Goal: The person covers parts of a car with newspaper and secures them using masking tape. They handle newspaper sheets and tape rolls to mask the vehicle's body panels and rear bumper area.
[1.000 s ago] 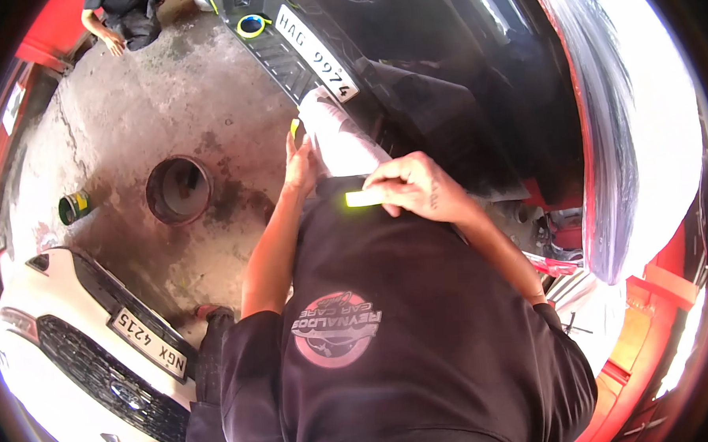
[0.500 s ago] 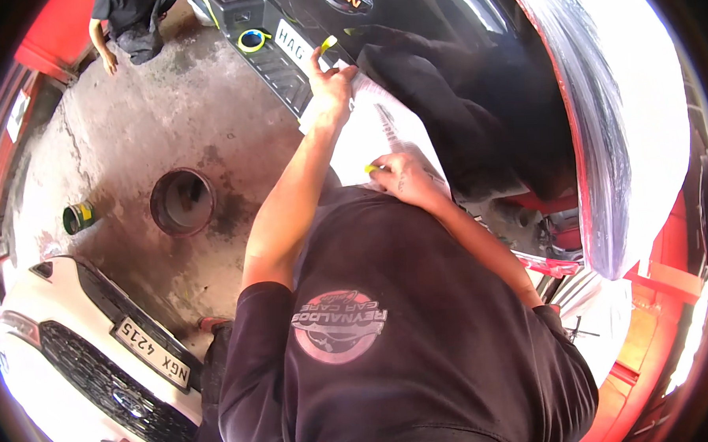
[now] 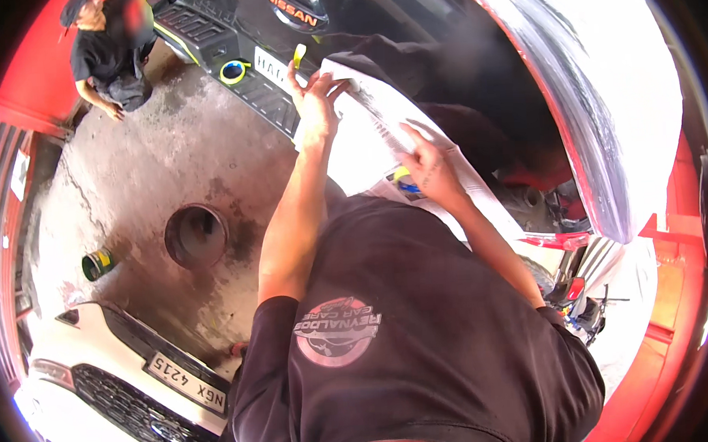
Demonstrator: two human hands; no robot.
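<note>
A printed white paper sheet (image 3: 383,117) lies along the edge of a dark vehicle panel (image 3: 474,81). At its upper left corner, my left hand (image 3: 317,108) pinches the paper's edge. The index finger of that hand points up, with a short yellow strip of tape (image 3: 299,54) at its tip. My right hand (image 3: 434,170) is on the lower part of the sheet, its index finger stretched along the paper and the other fingers curled. Yellow tape (image 3: 402,174) shows beside those curled fingers, next to a blue patch; the hand partly hides both.
A yellow tape roll (image 3: 234,71) rests on the black bumper (image 3: 266,102). On the concrete floor stand a bucket (image 3: 197,237) and a green can (image 3: 97,264). A white car (image 3: 102,421) is at lower left, a person (image 3: 110,58) at upper left. Plastic film (image 3: 577,93) covers the right panel.
My right hand has moved up and right along the sheet, its index finger now extended. My left hand stays at the paper's corner. The person at upper left shows more fully as the view has shifted.
</note>
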